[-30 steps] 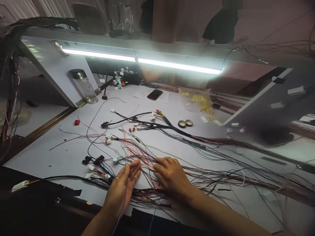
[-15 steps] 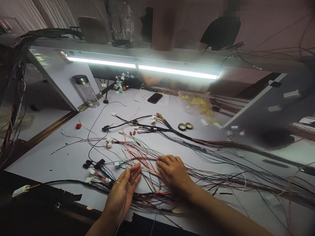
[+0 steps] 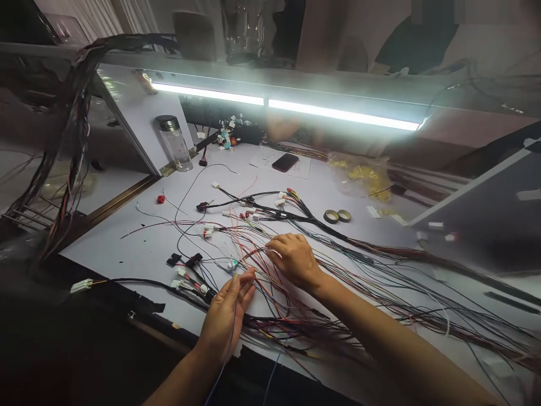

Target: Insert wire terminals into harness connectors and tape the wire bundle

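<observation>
Our left hand (image 3: 228,316) pinches one blue wire (image 3: 232,332); how our right hand (image 3: 293,260) grips, we cannot tell. Two tape rolls (image 3: 325,216) lie on the white table (image 3: 156,248), two light tubes (image 3: 338,114) glowing.

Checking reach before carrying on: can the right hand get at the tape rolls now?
Probably yes: the tape rolls lie uncovered beyond the right hand, with only low wires and the black harness between. Whether the fingers grip a wire is unclear.

The right hand (image 3: 293,260) hides bits of the thin wires (image 3: 380,299). Whether the left hand (image 3: 226,317) pinches one is too small to tell. The bottom edge cuts off both arms. The phone (image 3: 285,162) covers some paper (image 3: 302,170) with tiny, unreadable marks.
</observation>
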`<state>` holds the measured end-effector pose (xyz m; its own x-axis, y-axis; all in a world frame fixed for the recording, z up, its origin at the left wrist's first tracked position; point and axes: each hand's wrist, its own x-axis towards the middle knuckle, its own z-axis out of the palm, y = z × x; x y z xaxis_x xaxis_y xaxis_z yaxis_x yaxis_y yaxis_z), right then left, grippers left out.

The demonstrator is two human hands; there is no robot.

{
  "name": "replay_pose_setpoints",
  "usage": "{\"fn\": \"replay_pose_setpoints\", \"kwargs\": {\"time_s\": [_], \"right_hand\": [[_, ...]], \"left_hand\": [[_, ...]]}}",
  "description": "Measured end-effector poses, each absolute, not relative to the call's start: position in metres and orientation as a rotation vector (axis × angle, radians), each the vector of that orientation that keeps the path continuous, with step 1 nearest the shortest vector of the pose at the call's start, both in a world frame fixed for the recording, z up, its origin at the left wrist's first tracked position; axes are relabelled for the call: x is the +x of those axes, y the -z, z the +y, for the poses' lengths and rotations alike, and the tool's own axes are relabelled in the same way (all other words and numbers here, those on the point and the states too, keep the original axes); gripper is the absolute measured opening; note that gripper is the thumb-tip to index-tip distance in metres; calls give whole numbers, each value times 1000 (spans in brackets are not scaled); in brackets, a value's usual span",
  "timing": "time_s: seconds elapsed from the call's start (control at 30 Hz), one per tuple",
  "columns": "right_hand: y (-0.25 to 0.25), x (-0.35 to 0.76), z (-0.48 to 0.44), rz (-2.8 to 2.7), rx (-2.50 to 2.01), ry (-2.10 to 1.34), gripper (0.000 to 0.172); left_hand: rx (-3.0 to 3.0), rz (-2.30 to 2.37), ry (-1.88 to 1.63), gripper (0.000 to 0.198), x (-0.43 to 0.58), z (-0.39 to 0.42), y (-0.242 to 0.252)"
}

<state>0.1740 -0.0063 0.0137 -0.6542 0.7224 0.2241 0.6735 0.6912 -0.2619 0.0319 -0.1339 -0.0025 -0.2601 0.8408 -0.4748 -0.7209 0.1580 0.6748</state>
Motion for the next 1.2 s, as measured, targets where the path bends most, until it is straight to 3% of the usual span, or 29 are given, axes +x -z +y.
{"fn": "replay_pose_setpoints", "kwargs": {"time_s": [0.27, 0.67, 0.97, 1.2], "right_hand": [[-20, 97, 12, -2751, -972, -387, 21], [4, 1, 33, -2862, -782, -240, 24], [-18, 45, 45, -2782, -920, -181, 25], [-41, 168, 48, -2565, -990, -477, 20]], "left_hand": [[46, 1070, -1539, 25, 30, -135, 0], [66, 1056, -1534, 29, 28, -133, 7], [63, 1144, -1503, 24, 24, -131, 15], [70, 1137, -1531, 26, 24, -129, 10]]}}
